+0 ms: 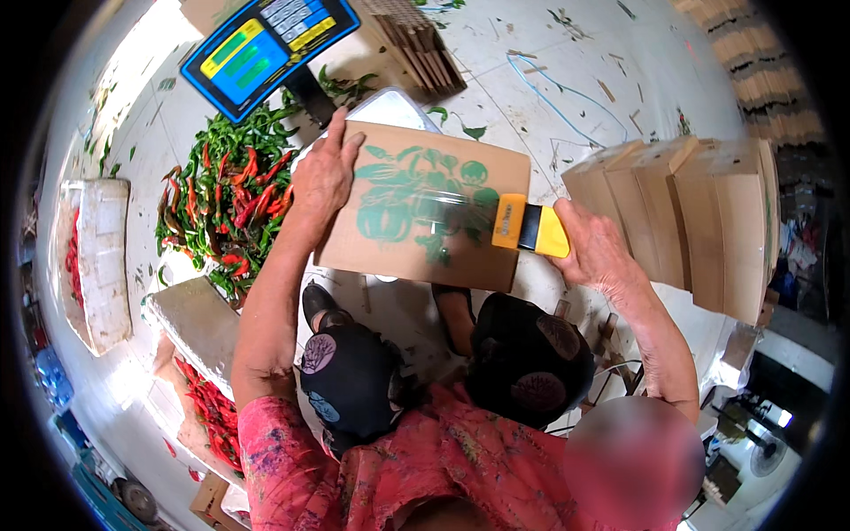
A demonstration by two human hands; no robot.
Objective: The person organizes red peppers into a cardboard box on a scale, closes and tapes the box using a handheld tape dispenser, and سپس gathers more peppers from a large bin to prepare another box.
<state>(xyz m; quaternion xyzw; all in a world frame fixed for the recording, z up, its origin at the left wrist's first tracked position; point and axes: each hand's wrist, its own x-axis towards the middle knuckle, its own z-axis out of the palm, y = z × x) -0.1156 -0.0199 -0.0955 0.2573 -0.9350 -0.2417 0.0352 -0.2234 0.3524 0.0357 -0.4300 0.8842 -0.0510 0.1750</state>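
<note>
A cardboard box (405, 262) printed with green vegetable pictures lies in front of me, partly over the metal pan (393, 109) of a digital scale. At its left upper edge my left hand (325, 172) grips the side, thumb on the top face. My right hand (593, 242) holds a yellow tape dispenser (551, 232) by its rear end. The dispenser's orange front part reaches over the box's right edge. Clear tape shines across the middle of the printed face. The scale's blue-framed display (269, 56) rises beyond my left hand.
Green and red chili peppers (226, 199) are heaped on the floor at left. White foam boxes (103, 259) stand further left; red chilies (209, 411) show in a nearer container. Several cardboard boxes (671, 212) stand in a row at right. Flattened cardboard (422, 50) and a blue strap (564, 89) lie beyond.
</note>
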